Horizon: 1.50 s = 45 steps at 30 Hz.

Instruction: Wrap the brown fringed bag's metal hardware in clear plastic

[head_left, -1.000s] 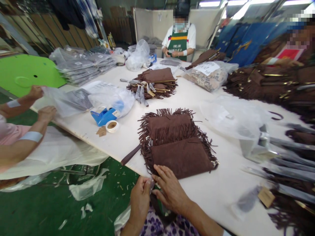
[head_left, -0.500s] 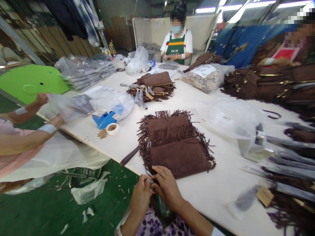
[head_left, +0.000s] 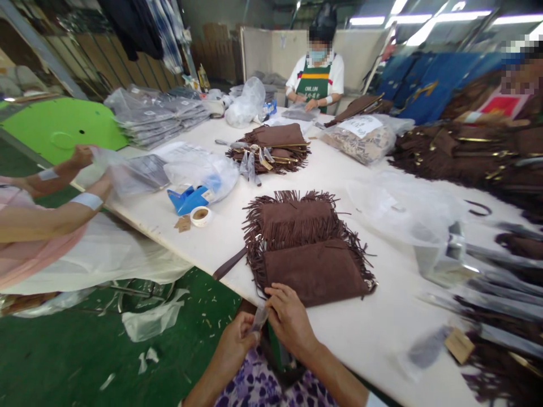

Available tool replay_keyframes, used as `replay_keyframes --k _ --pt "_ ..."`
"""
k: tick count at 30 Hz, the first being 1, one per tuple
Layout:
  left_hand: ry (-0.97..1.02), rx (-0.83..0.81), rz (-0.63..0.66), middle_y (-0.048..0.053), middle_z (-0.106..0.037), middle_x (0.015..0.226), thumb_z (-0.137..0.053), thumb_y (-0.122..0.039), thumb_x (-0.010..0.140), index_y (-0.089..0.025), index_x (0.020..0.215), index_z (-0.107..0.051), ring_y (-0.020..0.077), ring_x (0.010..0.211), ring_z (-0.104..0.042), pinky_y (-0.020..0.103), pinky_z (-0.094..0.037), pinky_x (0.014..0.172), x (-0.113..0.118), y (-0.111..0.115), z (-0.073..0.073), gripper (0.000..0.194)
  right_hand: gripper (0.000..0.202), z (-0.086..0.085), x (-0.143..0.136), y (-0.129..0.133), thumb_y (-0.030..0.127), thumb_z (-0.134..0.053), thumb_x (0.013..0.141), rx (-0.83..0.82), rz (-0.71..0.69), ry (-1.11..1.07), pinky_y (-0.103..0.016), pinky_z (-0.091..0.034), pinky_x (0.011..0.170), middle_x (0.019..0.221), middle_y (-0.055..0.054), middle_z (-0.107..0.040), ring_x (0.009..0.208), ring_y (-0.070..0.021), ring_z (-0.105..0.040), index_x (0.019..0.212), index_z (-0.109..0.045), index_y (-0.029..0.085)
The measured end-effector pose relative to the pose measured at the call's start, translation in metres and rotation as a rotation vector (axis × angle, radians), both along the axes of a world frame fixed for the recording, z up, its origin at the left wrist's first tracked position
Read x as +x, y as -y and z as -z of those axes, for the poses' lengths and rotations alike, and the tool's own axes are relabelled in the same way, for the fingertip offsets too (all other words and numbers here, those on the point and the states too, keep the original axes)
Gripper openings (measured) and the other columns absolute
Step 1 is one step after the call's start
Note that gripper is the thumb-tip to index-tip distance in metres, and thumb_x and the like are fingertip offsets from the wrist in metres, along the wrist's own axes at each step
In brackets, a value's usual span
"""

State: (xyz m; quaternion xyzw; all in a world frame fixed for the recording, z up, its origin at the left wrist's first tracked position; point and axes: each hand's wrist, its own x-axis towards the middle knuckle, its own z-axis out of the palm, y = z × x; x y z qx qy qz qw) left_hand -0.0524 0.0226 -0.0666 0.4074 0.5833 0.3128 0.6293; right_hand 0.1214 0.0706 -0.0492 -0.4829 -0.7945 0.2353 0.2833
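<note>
Left hand (head_left: 237, 339) and right hand (head_left: 288, 319) meet just off the near edge of the tabletop (head_left: 382, 333). Fingers of both pinch a small grey strip (head_left: 258, 317) between them. Right hand touches the brown fringed bag (head_left: 311, 268), lying at the near edge atop another.

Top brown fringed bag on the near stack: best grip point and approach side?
Grip the brown fringed bag by its near bottom edge, coming from the table's front edge. That edge is plain flat suede with no fringe, next to the right hand; loose tassels run along the left side and the back.
</note>
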Motion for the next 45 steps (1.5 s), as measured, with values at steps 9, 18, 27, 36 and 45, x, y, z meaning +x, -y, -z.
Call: replay_keyframes --k 9,18,27,36,45 --pt "0.017 -0.01 -0.074 0.004 -0.069 0.078 -0.062 -0.036 0.077 -0.016 0.091 -0.06 0.0204 0.067 -0.063 0.03 -0.047 0.064 0.005 -0.004 0.003 0.024 0.023 0.01 -0.005 0.003 0.002 -0.043 0.084 0.095 -0.015 0.067 -0.049 -0.042 0.104 0.115 -0.012 -0.06 0.117 -0.0249 -0.05 0.095 -0.058 0.017" --pt "0.07 -0.092 -0.202 0.002 -0.065 0.057 -0.069 -0.045 0.069 -0.016 0.071 -0.056 0.0162 0.05 -0.057 0.025 -0.038 0.051 0.017 -0.016 -0.004 0.032 0.026 0.007 -0.007 0.006 0.007 -0.04 0.088 0.167 0.034 0.107 -0.049 -0.047 0.099 0.116 -0.015 -0.059 0.115 -0.0266 -0.052 0.106 -0.057 0.015" --pt "0.22 -0.208 -0.219 0.0 -0.06 0.05 -0.068 -0.035 0.067 -0.016 0.072 -0.057 0.0128 0.044 -0.05 0.023 -0.035 0.046 0.016 -0.013 -0.009 0.022 0.016 -0.006 -0.016 0.072 0.026 -0.045 0.092 -0.438 0.25 -0.328 -0.029 -0.053 0.062 0.079 -0.004 -0.067 0.066 -0.018 -0.064 0.092 -0.06 0.022" --pt "0.12 -0.126 -0.235 -0.003 -0.058 0.049 -0.067 -0.032 0.067 -0.018 0.068 -0.054 0.0117 0.043 -0.05 0.022 -0.034 0.046 0.013 -0.016 -0.006 0.02 0.03 0.023 -0.04 0.075 0.046 -0.059 0.081 -0.831 0.523 -0.771 -0.018 -0.026 0.034 0.062 0.003 -0.06 0.033 -0.0062 -0.04 0.084 -0.059 0.017" --pt "0.094 -0.033 -0.077 -0.003 -0.058 0.048 -0.06 -0.044 0.076 -0.02 0.07 -0.049 0.0127 0.042 -0.049 0.023 -0.034 0.047 0.014 -0.015 -0.005 0.027 0.023 0.001 -0.034 0.068 0.034 -0.048 0.091 -0.629 0.397 -0.54 -0.021 -0.04 0.047 0.062 0.001 -0.064 0.044 -0.0112 -0.051 0.077 -0.059 0.019"
